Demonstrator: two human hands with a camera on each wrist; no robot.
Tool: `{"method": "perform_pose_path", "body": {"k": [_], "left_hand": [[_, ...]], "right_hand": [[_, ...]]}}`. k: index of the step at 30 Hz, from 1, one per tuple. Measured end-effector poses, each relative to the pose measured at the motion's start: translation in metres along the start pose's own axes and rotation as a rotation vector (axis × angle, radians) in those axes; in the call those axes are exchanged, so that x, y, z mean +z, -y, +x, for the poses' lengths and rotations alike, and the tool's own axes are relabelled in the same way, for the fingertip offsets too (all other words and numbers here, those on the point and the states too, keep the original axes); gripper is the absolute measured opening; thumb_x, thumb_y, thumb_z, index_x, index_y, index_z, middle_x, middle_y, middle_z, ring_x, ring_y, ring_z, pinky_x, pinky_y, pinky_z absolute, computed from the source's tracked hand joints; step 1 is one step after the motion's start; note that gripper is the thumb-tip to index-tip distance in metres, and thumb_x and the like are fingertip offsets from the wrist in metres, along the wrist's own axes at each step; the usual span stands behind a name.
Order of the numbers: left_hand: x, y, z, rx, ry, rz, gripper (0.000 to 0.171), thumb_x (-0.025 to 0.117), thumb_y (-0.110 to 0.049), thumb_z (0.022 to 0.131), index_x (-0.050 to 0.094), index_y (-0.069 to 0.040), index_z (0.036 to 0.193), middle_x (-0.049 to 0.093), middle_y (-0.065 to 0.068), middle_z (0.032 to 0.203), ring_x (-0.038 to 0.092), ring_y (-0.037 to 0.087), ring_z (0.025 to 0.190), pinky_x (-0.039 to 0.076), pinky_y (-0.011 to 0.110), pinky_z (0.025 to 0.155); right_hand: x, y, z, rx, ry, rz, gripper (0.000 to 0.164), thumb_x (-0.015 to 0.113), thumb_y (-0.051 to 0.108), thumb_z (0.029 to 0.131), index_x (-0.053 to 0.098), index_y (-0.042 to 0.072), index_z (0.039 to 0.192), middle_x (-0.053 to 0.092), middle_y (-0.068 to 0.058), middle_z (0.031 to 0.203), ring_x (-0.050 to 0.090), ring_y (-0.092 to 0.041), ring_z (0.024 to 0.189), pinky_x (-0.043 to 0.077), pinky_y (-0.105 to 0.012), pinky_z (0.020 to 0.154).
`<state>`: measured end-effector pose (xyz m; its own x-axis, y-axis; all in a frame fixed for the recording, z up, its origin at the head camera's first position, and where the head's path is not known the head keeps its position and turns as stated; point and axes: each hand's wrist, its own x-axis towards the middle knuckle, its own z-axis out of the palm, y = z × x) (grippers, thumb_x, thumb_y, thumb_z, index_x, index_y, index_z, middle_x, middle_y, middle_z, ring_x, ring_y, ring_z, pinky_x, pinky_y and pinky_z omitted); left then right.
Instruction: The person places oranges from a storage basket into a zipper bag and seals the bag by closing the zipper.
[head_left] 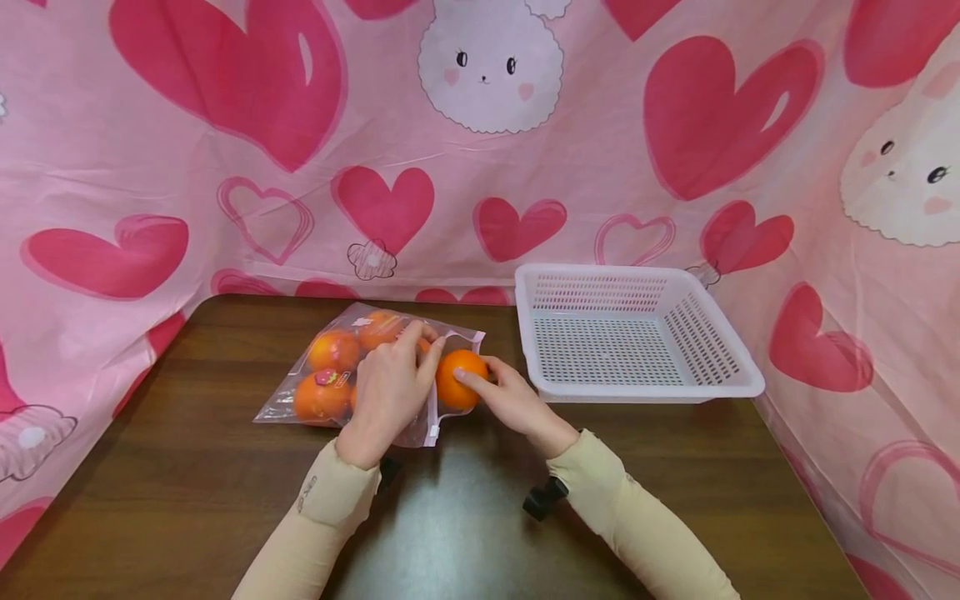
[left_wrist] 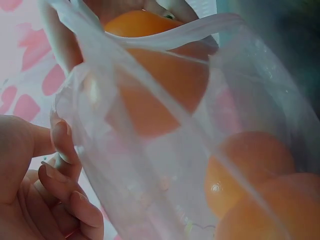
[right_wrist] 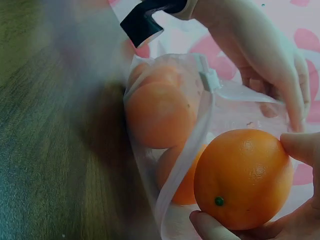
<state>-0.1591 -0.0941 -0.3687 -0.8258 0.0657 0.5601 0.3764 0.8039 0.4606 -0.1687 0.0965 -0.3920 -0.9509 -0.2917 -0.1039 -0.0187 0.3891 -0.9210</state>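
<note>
A clear slider-zip bag (head_left: 279, 408) lies on the table with several oranges (head_left: 333, 350) inside. My left hand (head_left: 392, 382) is over the bag, pinching the plastic near its open mouth between thumb and index finger, as the left wrist view shows. With its thumb and fingers around it, my right hand (head_left: 521, 402) grips another orange (head_left: 459, 380) at the bag's mouth. Through the plastic in the left wrist view, that orange (left_wrist: 165, 85) shows partly inside the opening. Its green stem end faces the right wrist camera.
A white perforated plastic basket (head_left: 637, 390) stands at the back right, with nothing in it. The dark wooden table (head_left: 465, 533) extends in front of the bag. Pink heart-patterned cloth (head_left: 450, 150) hangs behind and along both sides.
</note>
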Motion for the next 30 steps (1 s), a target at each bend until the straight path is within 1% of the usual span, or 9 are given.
{"method": "perform_pose_path", "body": {"k": [7, 14, 17, 21, 26, 30], "left_hand": [[-0.001, 0.000, 0.000, -0.005, 0.004, 0.007, 0.016, 0.067, -0.028, 0.099, 0.064, -0.013, 0.102, 0.049, -0.003, 0.058, 0.041, 0.017, 0.043, 0.040, 0.034, 0.042], [-0.001, -0.001, 0.000, -0.010, 0.008, 0.012, 0.016, 0.066, -0.028, 0.099, 0.064, -0.013, 0.102, 0.048, -0.003, 0.058, 0.041, 0.017, 0.042, 0.040, 0.034, 0.042], [-0.001, -0.001, -0.001, -0.011, 0.010, 0.009, 0.016, 0.066, -0.028, 0.099, 0.064, -0.013, 0.103, 0.049, -0.003, 0.059, 0.041, 0.018, 0.043, 0.040, 0.034, 0.042], [-0.001, -0.001, -0.001, -0.014, 0.011, 0.001, 0.015, 0.066, -0.028, 0.099, 0.064, -0.013, 0.103, 0.051, -0.003, 0.060, 0.042, 0.018, 0.043, 0.041, 0.034, 0.042], [-0.001, -0.001, -0.001, -0.011, 0.009, -0.005, 0.016, 0.067, -0.028, 0.099, 0.064, -0.013, 0.103, 0.048, -0.003, 0.058, 0.040, 0.017, 0.042, 0.039, 0.034, 0.041], [-0.002, -0.001, -0.001, -0.002, 0.009, -0.010, 0.016, 0.067, -0.027, 0.099, 0.064, -0.012, 0.102, 0.046, -0.003, 0.056, 0.038, 0.016, 0.041, 0.038, 0.033, 0.040]], "right_hand": [[0.005, -0.005, 0.007, 0.006, 0.003, 0.005, 0.058, 0.063, 0.048, 0.098, 0.057, 0.002, 0.134, 0.065, -0.010, 0.114, 0.061, -0.026, 0.102, 0.047, -0.045, 0.098], [0.012, -0.007, 0.010, 0.027, 0.030, 0.002, 0.063, 0.061, 0.053, 0.097, 0.056, 0.003, 0.135, 0.064, -0.009, 0.115, 0.060, -0.026, 0.102, 0.048, -0.044, 0.097], [0.016, -0.008, 0.012, 0.038, 0.037, 0.014, 0.063, 0.062, 0.052, 0.097, 0.056, 0.003, 0.136, 0.064, -0.009, 0.115, 0.060, -0.026, 0.102, 0.049, -0.043, 0.096], [0.021, -0.008, 0.014, 0.036, 0.067, 0.067, 0.058, 0.061, 0.045, 0.100, 0.055, 0.000, 0.136, 0.064, -0.013, 0.116, 0.062, -0.026, 0.098, 0.052, -0.041, 0.091], [0.025, -0.010, 0.015, 0.023, 0.116, 0.162, 0.057, 0.055, 0.035, 0.104, 0.048, -0.006, 0.143, 0.062, -0.020, 0.128, 0.068, -0.030, 0.104, 0.052, -0.041, 0.094], [0.027, -0.011, 0.014, 0.012, 0.126, 0.185, 0.050, 0.054, 0.028, 0.105, 0.050, -0.007, 0.141, 0.062, -0.022, 0.128, 0.069, -0.032, 0.104, 0.052, -0.042, 0.094]]}}
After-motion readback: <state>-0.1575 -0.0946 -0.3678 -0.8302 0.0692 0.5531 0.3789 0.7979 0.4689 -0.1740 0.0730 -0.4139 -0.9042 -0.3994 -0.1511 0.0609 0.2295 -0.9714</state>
